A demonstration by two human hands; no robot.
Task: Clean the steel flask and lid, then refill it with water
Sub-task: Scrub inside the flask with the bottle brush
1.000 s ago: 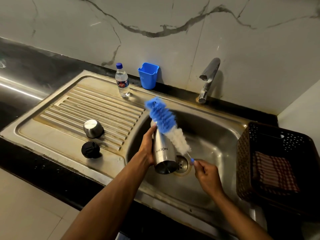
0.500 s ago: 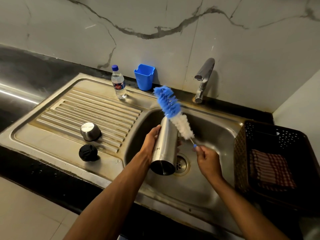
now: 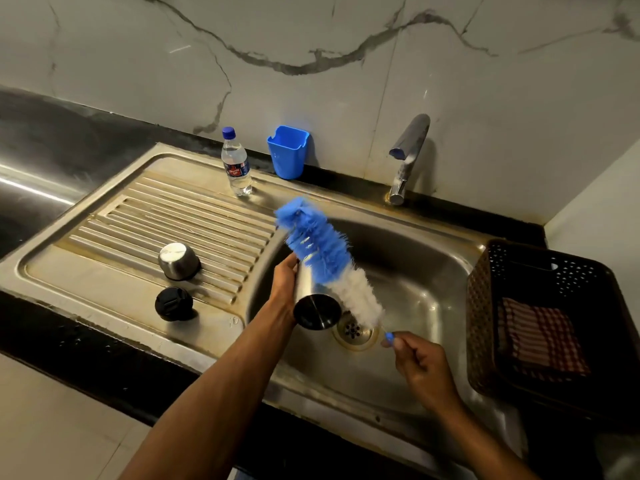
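- Nearest the camera, two bare forearms reach in over the black counter edge (image 3: 86, 344) toward a stainless steel sink (image 3: 408, 258).
- The right hand (image 3: 420, 367), low over the basin, has its fingers curled and pinches the thin blue-tipped handle end of a bottle brush (image 3: 332, 265); the brush slants up and to the left, white bristles nearest the handle, blue bristles at the far tip.
- The left hand (image 3: 285, 284) grips the steel flask (image 3: 313, 299) around its body, above the basin and just left of the drain (image 3: 353, 330). The flask is tilted with its dark base toward the camera; the brush crosses its right side, and whether the bristles touch the steel cannot be told.
- On the ribbed drainboard (image 3: 145, 223) to the left lie a black stopper (image 3: 174, 303), close to the front rim, and a steel cup-shaped lid (image 3: 179, 260) just behind it, resting mouth down. The two stand apart.
- At right, a dark perforated basket (image 3: 485, 306) holds a checked red cloth (image 3: 543, 341).
- Farther back, a small clear water bottle (image 3: 236, 164) with a blue cap stands upright on the sink's rear rim, a blue plastic holder (image 3: 288, 152) beside it against the wall.
- A steel tap (image 3: 407, 154) rises behind the basin, before a veined marble wall (image 3: 346, 64).
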